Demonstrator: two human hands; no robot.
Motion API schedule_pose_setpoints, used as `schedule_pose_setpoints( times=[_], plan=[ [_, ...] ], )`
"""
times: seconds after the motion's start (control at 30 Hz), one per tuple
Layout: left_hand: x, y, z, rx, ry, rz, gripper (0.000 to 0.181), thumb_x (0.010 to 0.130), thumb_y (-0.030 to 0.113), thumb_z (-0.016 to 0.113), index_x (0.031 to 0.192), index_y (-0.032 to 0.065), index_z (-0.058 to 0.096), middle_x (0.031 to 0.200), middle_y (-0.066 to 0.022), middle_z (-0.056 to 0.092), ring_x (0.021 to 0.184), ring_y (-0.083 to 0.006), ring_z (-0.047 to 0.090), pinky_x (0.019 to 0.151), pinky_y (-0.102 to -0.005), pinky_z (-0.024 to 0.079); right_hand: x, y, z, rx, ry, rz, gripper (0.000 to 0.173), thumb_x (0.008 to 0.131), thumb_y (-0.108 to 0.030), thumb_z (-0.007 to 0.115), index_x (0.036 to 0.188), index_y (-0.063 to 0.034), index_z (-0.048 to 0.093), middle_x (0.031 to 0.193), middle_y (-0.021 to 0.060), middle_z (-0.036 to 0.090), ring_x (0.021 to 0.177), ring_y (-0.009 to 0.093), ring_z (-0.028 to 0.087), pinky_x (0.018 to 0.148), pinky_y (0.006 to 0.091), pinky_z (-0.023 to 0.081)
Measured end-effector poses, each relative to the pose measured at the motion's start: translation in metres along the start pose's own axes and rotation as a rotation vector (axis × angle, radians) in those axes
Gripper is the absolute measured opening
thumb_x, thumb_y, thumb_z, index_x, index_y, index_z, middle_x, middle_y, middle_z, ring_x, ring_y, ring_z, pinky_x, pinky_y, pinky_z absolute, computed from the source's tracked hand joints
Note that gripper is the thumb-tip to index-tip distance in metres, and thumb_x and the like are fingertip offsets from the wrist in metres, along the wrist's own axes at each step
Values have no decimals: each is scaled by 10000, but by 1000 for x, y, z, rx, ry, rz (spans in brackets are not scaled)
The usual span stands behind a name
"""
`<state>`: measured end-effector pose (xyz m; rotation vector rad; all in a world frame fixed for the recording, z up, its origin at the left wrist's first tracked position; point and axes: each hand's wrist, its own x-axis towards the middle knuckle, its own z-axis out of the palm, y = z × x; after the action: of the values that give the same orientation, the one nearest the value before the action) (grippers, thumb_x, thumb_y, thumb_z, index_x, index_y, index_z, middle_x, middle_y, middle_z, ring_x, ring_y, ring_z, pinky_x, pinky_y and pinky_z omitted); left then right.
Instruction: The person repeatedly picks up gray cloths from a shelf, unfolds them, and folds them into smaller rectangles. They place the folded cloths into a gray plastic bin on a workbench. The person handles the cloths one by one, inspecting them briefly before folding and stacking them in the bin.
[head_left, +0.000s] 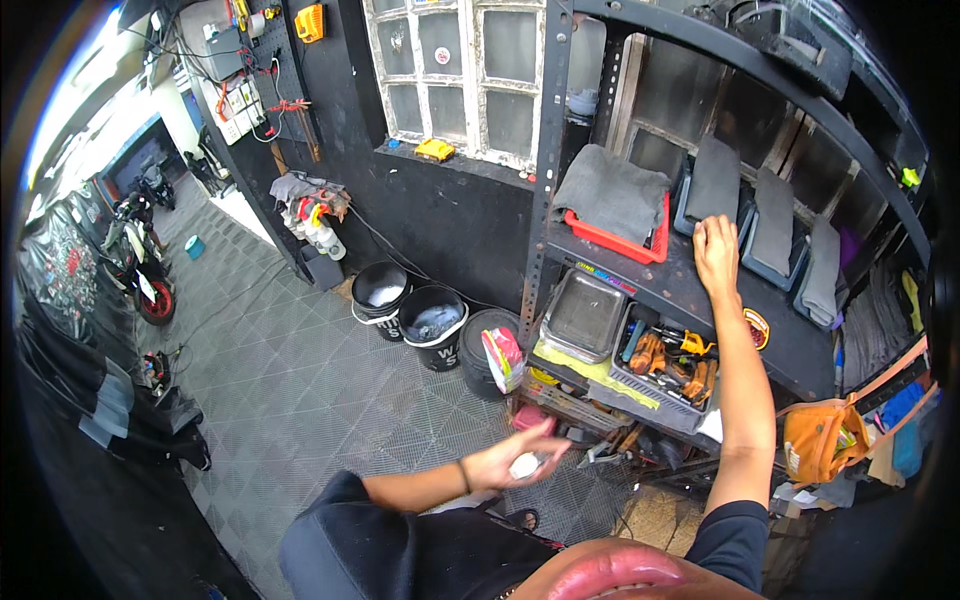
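My right hand (716, 251) reaches up to the rack's upper shelf (675, 281). Its fingers rest at the near end of a folded grey towel (714, 176), which lies in a narrow blue-grey tray (684, 214). Whether the fingertips grip the towel is hidden behind the hand. Lower down, in front of my body, my left hand (506, 459) holds a small white-topped object (524, 466) against the palm; most of it is covered. Left of my right hand, another grey towel (611, 184) fills a red plastic basket (619, 246).
Below, a grey basket (697, 401) of orange-and-black tools stands beside a lidded clear container (583, 315). Black buckets (433, 352) line the wall on the left. An orange bag (821, 442) hangs at the right. Further off, a motorcycle (135, 259) stands on the tiled floor.
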<state>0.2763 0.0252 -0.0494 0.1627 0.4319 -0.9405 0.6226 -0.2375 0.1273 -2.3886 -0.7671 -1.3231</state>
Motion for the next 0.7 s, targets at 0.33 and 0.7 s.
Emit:
schedule_pose_setpoints(
  times=[0.33, 0.7],
  plan=[
    [-104, -3, -206, 1243, 622, -29, 217, 943, 323, 618, 1003, 118, 655, 801, 31, 581, 589, -76, 513, 481, -248, 438, 3, -6, -1, -78, -29, -16, 174, 948, -156, 570, 871, -2, 542, 894, 182, 510, 852, 382, 503, 791, 476, 423],
    [-190, 184, -374, 2032, 611, 169, 282, 929, 328, 560, 903, 76, 683, 765, -96, 722, 639, -254, 700, 626, -406, 542, -60, -231, -38, 179, 458, 97, 32, 923, 7, 526, 912, -4, 553, 885, 120, 567, 836, 244, 529, 825, 379, 464]
  ],
)
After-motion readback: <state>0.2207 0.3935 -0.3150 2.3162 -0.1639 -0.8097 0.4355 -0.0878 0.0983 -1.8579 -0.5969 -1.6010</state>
